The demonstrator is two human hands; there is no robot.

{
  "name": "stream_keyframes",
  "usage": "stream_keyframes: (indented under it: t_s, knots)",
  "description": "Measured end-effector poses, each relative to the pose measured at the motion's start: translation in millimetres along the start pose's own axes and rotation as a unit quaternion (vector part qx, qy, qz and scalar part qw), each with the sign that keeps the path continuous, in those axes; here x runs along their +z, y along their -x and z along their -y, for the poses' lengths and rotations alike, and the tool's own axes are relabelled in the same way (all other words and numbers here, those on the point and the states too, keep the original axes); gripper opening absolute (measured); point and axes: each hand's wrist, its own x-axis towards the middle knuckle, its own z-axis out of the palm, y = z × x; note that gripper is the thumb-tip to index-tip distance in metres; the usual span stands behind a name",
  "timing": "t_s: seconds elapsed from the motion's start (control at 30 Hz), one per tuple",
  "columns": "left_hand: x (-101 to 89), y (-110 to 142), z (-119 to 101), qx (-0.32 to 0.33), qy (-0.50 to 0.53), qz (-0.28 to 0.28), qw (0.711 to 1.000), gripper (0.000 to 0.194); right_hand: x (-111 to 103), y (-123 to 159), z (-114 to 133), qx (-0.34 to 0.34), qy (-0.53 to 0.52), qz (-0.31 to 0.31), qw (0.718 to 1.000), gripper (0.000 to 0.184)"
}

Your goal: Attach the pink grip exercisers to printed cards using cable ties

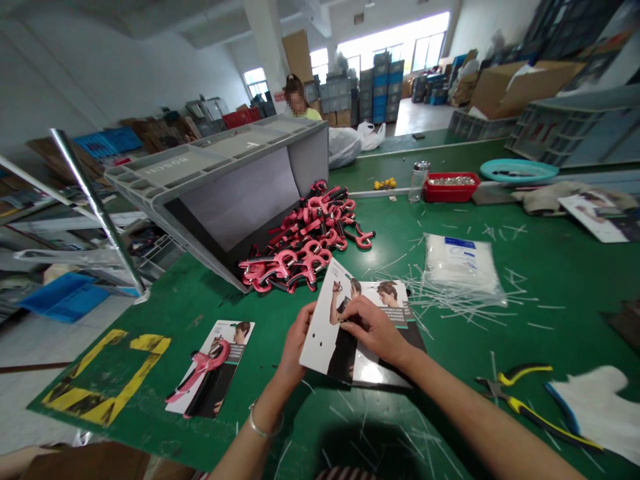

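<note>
Right forearm (480,417) foremost: gripped printed card (320,317) in left hand (295,343), tilted over other cards (414,333) on green table (390,257). Bunched right hand (377,330) against its face; couldn't tell exact grasp. Seemingly mid-handling; called for steady left hold, fine fingertip control.

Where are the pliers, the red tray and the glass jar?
Pliers (515,404): head view, on the yellow part of the lower handle, near the pivot.
Red tray (450,195): head view, on its front wall.
Glass jar (417,183): head view, on its clear body, below the lid.
</note>
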Motion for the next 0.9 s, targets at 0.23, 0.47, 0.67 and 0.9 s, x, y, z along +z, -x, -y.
stream_keyframes:
  t_s: [0.23, 0.47, 0.67, 0.9]
  knots:
    - [-20.6, -5.0, -27.0, -0.118, 0.038, 0.162, 0.979, 0.066, 1.8, -2.5, 10.7, -0.002, -0.004, -0.012, 1.0, 0.004]
    - [-5.8, 3.6, -1.2, -0.189, 0.159, 0.128, 0.96, 0.067, -59.0, 34.5, -5.7, 0.105, 0.11, -0.145, 0.978, 0.013]
    - [33.1, -4.5, 12.0, -0.205, 0.152, 0.169, 0.952, 0.061, -133.8, 20.2, -89.1, 0.37, 0.3, -0.089, 0.875, 0.016]
    - [30.9, 4.8, 10.3, -0.211, 0.241, 0.138, 0.937, 0.045, -135.8, -15.0, -130.3, 0.447, 0.3, -0.068, 0.84, 0.01]
